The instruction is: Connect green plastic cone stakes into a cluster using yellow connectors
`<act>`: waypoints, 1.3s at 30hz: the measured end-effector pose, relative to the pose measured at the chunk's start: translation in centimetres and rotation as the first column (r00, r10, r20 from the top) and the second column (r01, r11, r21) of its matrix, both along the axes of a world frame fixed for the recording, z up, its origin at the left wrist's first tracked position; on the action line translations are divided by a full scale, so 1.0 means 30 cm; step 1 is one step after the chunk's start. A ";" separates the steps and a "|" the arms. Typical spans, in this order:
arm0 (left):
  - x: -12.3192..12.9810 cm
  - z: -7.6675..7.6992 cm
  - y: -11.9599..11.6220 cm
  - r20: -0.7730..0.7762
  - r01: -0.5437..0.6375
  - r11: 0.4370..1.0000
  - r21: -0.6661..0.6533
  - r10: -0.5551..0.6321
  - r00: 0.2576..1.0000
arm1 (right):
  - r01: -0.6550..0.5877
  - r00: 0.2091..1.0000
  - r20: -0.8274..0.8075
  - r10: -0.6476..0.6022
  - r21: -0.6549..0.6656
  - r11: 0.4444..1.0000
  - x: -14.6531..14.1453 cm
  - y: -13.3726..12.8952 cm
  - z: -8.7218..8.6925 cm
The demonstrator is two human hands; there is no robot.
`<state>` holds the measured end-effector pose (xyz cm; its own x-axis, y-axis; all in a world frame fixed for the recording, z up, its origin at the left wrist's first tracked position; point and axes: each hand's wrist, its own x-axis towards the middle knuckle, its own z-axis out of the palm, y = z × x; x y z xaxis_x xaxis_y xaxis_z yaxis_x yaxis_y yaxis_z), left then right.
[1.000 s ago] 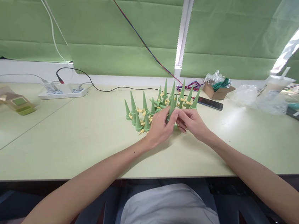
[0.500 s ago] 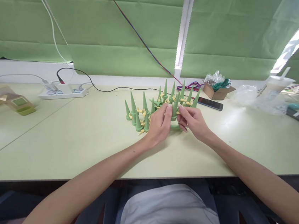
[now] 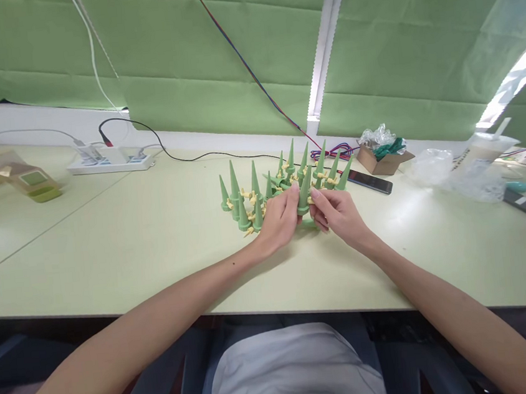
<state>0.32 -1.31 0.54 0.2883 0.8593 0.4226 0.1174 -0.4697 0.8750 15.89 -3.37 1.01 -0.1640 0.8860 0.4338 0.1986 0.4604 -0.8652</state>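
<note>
A green plastic cone with a round base is held nearly upright between my hands, its tip leaning slightly right. My left hand is closed on the cone from the left, thumb along its side. With thumb and fingers pinched, my right hand presses a small yellow piece against the cone's right side; most of that piece is hidden. Several similar green cones with small yellow pieces on them stand behind and to the left. Another green cone lies on the table below my hands, partly covered.
The pale table has a phone, a small cardboard box with plastic and green material, and a bagged drink cup to the right. A power strip and an opened carton stand left. Cables lie along the back.
The held cone and both hands have shifted slightly left and down. My left hand still grips the cone, with my right fingers at its side.
</note>
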 end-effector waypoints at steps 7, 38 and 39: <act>-0.001 -0.002 -0.002 -0.006 0.009 1.000 -0.006 -0.009 1.000 | 0.005 0.997 0.076 -0.008 0.036 0.999 0.005 -0.002 0.004; -0.006 -0.021 0.007 -0.055 0.089 0.989 -0.114 -0.096 0.994 | 0.005 0.933 0.359 -0.002 -0.009 1.000 0.026 0.002 0.021; -0.007 -0.025 0.008 -0.057 0.095 0.988 -0.123 -0.103 0.993 | 0.011 0.922 0.386 -0.006 -0.012 1.000 0.027 0.003 0.024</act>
